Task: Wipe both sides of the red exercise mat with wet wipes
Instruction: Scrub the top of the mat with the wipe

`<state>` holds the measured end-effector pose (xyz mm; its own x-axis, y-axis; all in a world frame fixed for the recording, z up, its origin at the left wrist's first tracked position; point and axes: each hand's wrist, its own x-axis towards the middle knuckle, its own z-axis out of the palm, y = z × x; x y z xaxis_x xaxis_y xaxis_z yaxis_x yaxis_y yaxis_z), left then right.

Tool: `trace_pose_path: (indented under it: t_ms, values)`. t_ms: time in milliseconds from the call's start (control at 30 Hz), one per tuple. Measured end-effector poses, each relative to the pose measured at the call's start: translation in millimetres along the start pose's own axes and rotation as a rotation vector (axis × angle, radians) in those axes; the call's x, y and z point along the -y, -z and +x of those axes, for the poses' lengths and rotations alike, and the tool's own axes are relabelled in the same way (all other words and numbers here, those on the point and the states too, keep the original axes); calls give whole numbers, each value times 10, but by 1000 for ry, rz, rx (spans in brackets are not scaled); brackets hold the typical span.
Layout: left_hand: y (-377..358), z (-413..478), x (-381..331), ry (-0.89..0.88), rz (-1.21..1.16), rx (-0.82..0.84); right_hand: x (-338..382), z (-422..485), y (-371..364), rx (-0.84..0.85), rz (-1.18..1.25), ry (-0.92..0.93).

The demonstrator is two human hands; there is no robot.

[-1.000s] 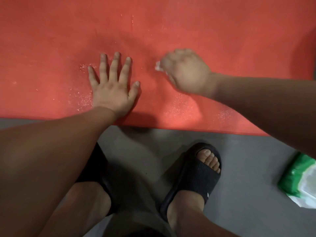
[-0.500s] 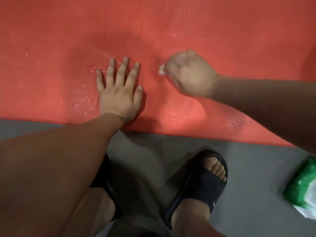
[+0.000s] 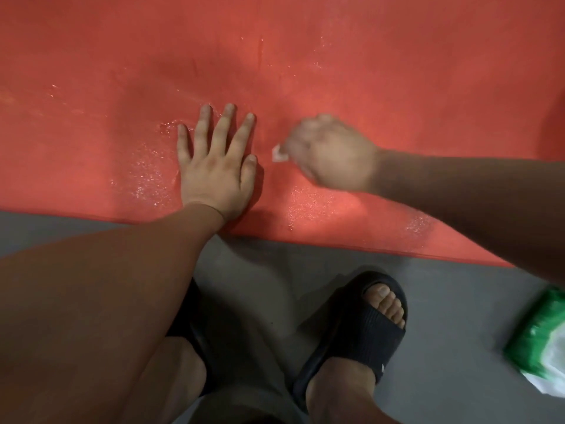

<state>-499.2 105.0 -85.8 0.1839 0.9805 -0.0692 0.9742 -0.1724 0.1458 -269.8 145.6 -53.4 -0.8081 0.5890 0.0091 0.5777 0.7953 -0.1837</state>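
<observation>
Right, on my feed the left hand lies flat on the red exercise mat, palm down. Its fingers are straight and spread, and they hold nothing. The mat fills the upper part of the view, and its near edge runs just behind that wrist, on the grey floor.

On the thumb side of those fingers, close but not touching, I see the right hand, blurred and knuckles up. Its fingers are curled over a wet wipe. Only a small white corner shows past the fingertips, on the side toward the left thumb, and as far as I can tell it sits on the mat.

Wet glints speckle the mat beside the left little finger and behind the heel of the right hand, near the edge. On the floor, well behind both hands, stands a foot in a black sandal. A green and white pack of wipes lies blurred at the right edge of view.
</observation>
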Motion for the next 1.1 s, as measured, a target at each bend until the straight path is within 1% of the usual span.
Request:
trace_pose_path:
  t_ms: [67, 100, 133, 200, 367, 433, 500, 533, 567, 633, 667, 700, 800, 833, 867, 900, 967, 1000, 1033, 1067, 1100]
  values:
    - [-1, 1, 4, 1, -5, -1, -108, 202, 19, -96, -28, -290]
    - [-5, 0, 8, 2, -7, -7, -97, 273, 10, -121, -13, -377]
    - [-8, -2, 12, 2, -6, -12, -39, 310, -9, -120, 15, -401]
    - [-18, -6, 18, 0, -7, -14, 176, 263, -44, -80, 80, -312]
    - [-11, -2, 15, 3, -12, -19, 742, -398, -83, 70, 206, 71]
    - [-7, -2, 15, 4, -20, -12, 842, -589, -67, 134, 233, 183]
    - [0, -6, 13, 6, -23, -4, 741, -616, -56, 143, 182, 264]
    - [2, -9, 12, 6, -21, -6, 642, -588, -58, 130, 151, 241]
    - [3, -10, 7, 5, -19, -9, 525, -548, -56, 97, 131, 174]
    - [8, -7, -5, 5, -25, -13, 408, -483, -28, 21, 109, -29]
    - [12, -3, -7, 6, -33, -17, 441, -493, -30, 7, 111, -85]
    - [12, -2, -8, 8, -40, -23, 524, -526, -41, 14, 122, -69]
    - [6, -10, 1, 11, -37, -28, 785, -700, 11, 144, 165, 188]
    - [4, -14, 2, 11, -34, -29, 733, -733, 46, 169, 157, 230]
    - [2, -15, -1, 10, -34, -28, 617, -739, 69, 162, 136, 210]
    - [1, -13, -4, 11, -36, -25, 462, -728, 84, 126, 116, 125]
    - [4, -11, -6, 11, -40, -15, 144, -707, 119, -13, 66, -130]
    - [10, -8, -6, 10, -43, -19, 95, -735, 135, -33, 61, -239]
    - [12, -5, -7, 9, -47, -25, 126, -787, 111, -40, 73, -268]
    - [15, -2, -7, 10, -53, -28, 226, -844, 97, -8, 103, -228]
    - [16, -2, -5, 13, -58, -28, 370, -918, 80, 57, 131, -124]
